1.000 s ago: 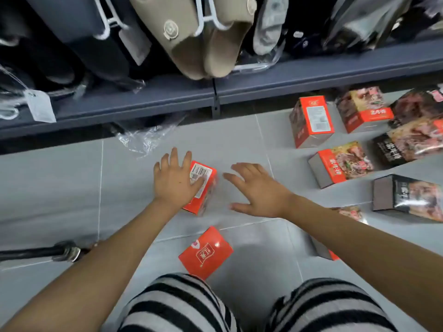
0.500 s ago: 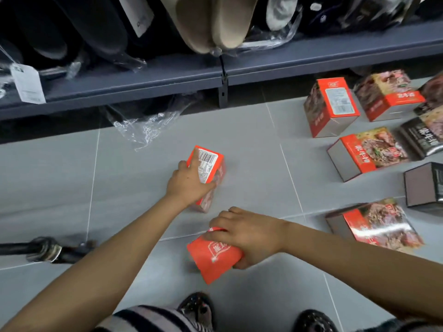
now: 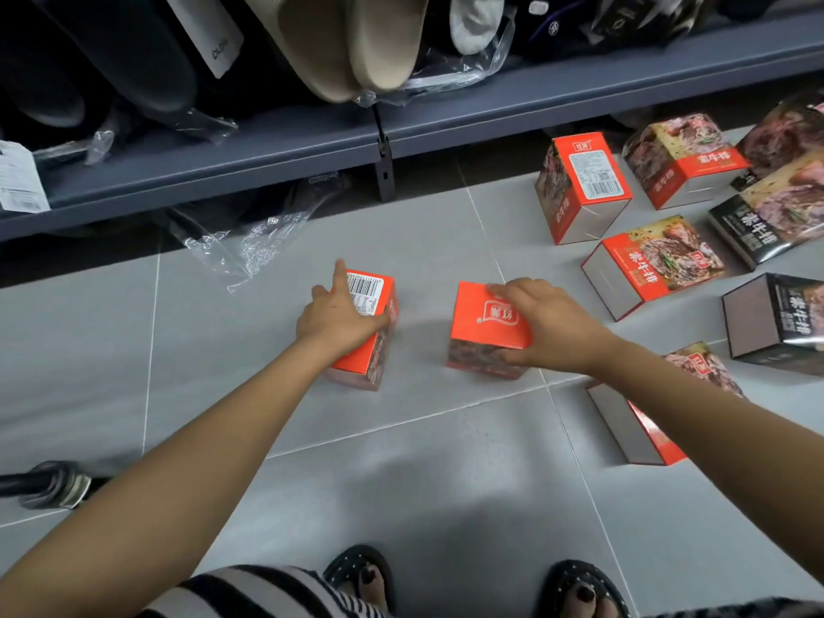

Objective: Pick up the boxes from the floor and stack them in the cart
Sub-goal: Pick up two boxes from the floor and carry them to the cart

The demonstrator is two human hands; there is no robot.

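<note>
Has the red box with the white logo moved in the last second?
Yes. The right hand has brought the logo box across the floor's grout line, toward the shelf, beside the barcode box.

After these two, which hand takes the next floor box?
Right, likely: right hand, gripping the logo box, is nearest the loose boxes, all on its side; a red box lies under its forearm; left hand has only its barcode box.

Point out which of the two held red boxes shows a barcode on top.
The box under the left hand; the logo box in the right hand shows a white emblem instead.
</note>
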